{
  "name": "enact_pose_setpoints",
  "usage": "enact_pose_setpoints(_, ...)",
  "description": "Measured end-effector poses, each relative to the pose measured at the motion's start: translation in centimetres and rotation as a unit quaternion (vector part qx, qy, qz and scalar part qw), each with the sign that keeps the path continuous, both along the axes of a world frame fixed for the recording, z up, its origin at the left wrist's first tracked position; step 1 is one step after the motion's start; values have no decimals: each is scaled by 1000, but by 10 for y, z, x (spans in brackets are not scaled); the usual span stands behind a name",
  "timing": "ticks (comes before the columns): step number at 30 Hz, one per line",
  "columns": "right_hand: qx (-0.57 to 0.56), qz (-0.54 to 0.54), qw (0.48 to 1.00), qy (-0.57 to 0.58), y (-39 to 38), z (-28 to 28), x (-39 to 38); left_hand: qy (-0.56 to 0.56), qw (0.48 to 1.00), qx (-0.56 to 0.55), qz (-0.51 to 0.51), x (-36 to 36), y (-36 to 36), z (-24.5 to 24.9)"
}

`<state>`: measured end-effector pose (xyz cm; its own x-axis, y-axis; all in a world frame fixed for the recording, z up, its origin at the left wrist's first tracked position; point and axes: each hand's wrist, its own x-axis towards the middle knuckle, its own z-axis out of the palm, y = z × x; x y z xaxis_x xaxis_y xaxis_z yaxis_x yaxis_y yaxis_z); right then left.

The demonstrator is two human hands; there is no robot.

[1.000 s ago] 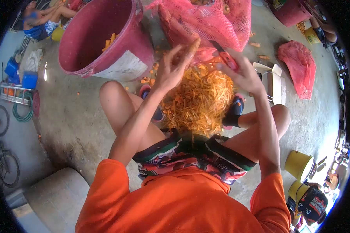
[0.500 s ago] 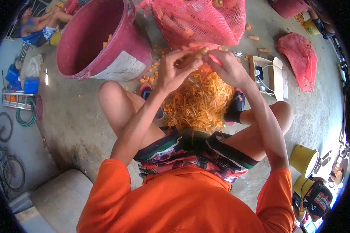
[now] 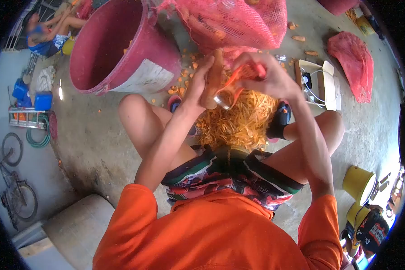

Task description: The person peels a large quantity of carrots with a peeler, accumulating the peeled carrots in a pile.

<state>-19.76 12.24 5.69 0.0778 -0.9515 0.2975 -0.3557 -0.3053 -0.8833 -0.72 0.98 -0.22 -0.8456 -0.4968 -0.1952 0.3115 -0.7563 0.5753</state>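
Note:
My left hand [image 3: 198, 87] is closed round a carrot [image 3: 214, 74], which stands nearly upright in view with a brownish skin. In my right hand [image 3: 274, 78] is a red-handled peeler [image 3: 238, 81], its metal blade end beside the carrot's lower end. My right fingers are wrapped round the peeler's handle and slightly blurred. Below both hands, between my feet, lies a large heap of orange carrot peelings [image 3: 238, 123]. Just beyond the hands slumps a pink mesh sack [image 3: 234, 24] with carrots showing through it.
A big maroon tub [image 3: 121, 49] stands at the left front. Carrot tops and a few carrots [image 3: 299, 38] are scattered on the floor. To the right are an open cardboard box [image 3: 317, 83], a red mesh bag [image 3: 353, 63] and a yellow bucket [image 3: 359, 184]. Another person [image 3: 49, 33] sits far left.
The carrot has swung to a more upright pose in my left hand. My right hand has turned the peeler, bringing its blade down alongside the carrot. The view has shifted slightly.

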Motion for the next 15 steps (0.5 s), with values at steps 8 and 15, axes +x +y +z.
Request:
enact_pose_setpoints(8, 50, 19, 997, 63, -7, -3, 8, -57, 998, -3, 33, -11, 5, 3)
enact_pose_setpoints(15, 12, -159, 987, 6, -10, -13, -52, -106, 988, -70, -91, 8, 8, 3)
